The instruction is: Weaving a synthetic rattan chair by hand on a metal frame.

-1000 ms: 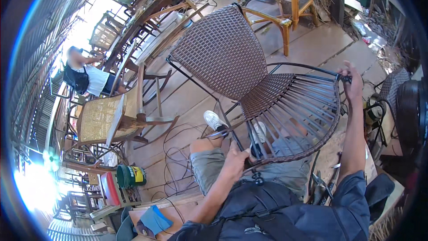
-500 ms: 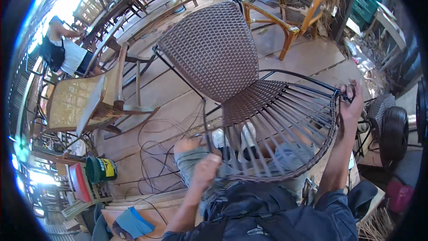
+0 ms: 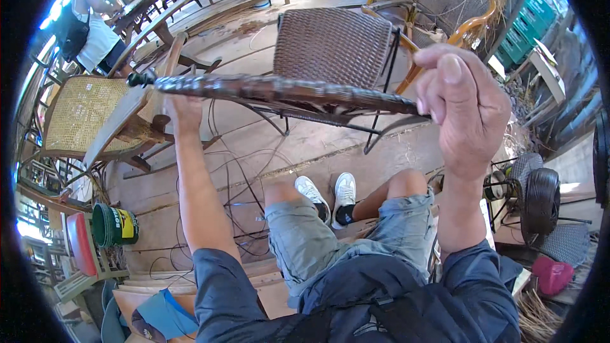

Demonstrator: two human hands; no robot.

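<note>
A brown wicker chair (image 3: pixel 333 41) is tilted up in front of me. Its thick woven rim (image 3: pixel 273 91) runs edge-on across the view, smeared a little by motion, with a dark knob at the left end. My left hand (image 3: pixel 184 113) grips the rim near that knob from below, its fingers partly hidden behind it. At the rim's right end, my right hand (image 3: pixel 467 101) is raised close to the camera, fingers curled shut on the tapering edge. The strands of the seat are mostly hidden behind the rim. Thin black legs (image 3: pixel 375 133) show under the chair.
Loose strands (image 3: pixel 238 184) lie coiled on the plank floor near my feet. At left are a cane-seat wooden chair (image 3: pixel 86 111) and a green bucket (image 3: pixel 114 225). A rattan armchair (image 3: pixel 438 0) stands at the back right. Beyond the wooden chair, another person (image 3: pixel 95 22) stands.
The chair has been tilted up and pushed away, so its open seat now shows edge-on. My left hand has moved forward to its left end; my right hand has risen toward the camera.
</note>
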